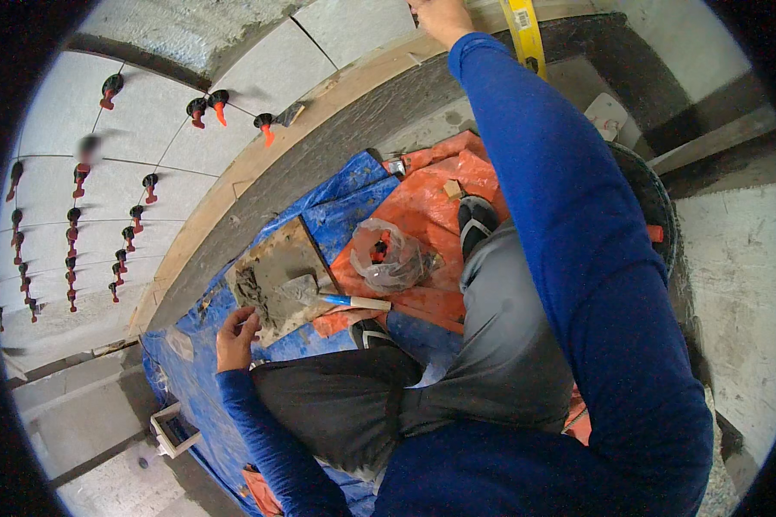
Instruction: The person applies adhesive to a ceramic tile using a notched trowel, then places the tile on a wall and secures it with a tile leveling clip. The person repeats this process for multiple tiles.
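1. The tiled surface (108,185) is the largest thing, spreading across the left side and up to the top. Its pale grey tiles meet at thin dark joints.
2. The wooden strip (215,207) runs along the near edge of the tiles, bowed by the lens. It is light brown, with its upper end beside the right hand.
3. The mortar board (284,246) lies on the blue tarp (328,207) and just onto the orange one, between the strip and the person's legs. It is flat, four-sided and smeared grey-brown, with a rough, wet-looking mortar heap (252,297) at its left side.
4. The trowel (345,301) rests on the board, its long axis nearly left to right: grey, mortar-coated blade on the board, blue-and-pale handle reaching right over the orange tarp. It lies to the right of the left fingers and slightly farther ahead; the left hand is clearly the nearer one.
5. The yellow spirit level (524,34) stands just right of the right hand, cut by the upper edge.
6. The right hand (442,19) reaches far forward to the tile edge by the strip. Its fingertips are cropped, so whether they grip anything I cannot tell.
7. The left hand (235,340) hangs just beside the heap, fingers loosely bent and slightly apart, nothing visible in them.
8. Red-and-black clips (150,187) stand along the joints.
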A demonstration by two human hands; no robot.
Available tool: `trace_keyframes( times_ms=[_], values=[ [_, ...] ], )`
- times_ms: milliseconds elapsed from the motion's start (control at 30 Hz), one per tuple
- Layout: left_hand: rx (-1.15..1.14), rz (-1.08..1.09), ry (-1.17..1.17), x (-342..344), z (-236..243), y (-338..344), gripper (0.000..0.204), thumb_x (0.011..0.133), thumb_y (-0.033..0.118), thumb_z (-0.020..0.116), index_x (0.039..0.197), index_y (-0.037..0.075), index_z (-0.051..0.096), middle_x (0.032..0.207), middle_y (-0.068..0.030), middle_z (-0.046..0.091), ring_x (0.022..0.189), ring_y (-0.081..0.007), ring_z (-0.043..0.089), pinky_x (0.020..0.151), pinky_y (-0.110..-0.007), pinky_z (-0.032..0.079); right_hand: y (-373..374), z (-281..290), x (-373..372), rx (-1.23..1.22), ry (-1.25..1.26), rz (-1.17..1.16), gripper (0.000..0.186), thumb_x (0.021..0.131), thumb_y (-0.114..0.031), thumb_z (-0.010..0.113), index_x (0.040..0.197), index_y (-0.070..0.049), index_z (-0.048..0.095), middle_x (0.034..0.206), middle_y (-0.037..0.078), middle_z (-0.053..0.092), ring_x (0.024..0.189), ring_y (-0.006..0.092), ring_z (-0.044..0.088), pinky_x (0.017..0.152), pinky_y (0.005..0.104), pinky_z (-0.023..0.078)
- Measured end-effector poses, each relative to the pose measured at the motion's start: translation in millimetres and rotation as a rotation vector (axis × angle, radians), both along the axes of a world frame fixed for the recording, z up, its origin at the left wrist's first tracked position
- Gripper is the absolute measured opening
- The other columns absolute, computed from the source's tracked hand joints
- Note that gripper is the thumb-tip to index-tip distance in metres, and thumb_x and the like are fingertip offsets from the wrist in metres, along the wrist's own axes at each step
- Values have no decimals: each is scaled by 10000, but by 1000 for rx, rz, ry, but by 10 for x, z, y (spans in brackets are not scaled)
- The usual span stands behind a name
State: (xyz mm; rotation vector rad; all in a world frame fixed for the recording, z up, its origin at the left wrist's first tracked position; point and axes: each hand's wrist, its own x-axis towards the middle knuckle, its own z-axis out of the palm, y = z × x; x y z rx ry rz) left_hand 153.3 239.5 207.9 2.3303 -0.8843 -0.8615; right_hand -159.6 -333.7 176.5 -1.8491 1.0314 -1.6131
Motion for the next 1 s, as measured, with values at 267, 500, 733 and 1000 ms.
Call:
trace_keyframes(
  times_ms=[267,500,733,1000],
  values=[
    [-11,-15,5,16,4,18,406,954,313,700,1224,11,674,1060,-78,716,897,-176,694,743,-307,550,103,72,-55,16,17,-4,300,935,-257,660,1091,-8,720,1040,218,725,1002,372,691,879,416,534],
    [-11,-16,18,22,-6,7,401,965,302,686,1238,10,665,1098,-89,714,939,-194,703,759,-319,555,83,68,-37,31,18,21,319,935,-265,668,1108,-1,711,1075,220,720,1027,363,684,904,413,524],
    [-45,9,46,17,-32,-11,355,957,259,691,1206,6,676,1044,-72,719,892,-153,684,736,-306,553,113,109,-20,81,37,-22,326,927,-271,672,1114,-7,712,1090,225,718,1056,371,679,914,425,520],
    [-30,8,29,13,-48,-16,351,957,256,692,1208,12,684,1036,-69,722,885,-153,684,735,-304,552,196,144,-86,82,74,-28,334,909,-270,695,1120,-12,710,1056,200,735,1003,361,698,880,433,536]
  ],
)
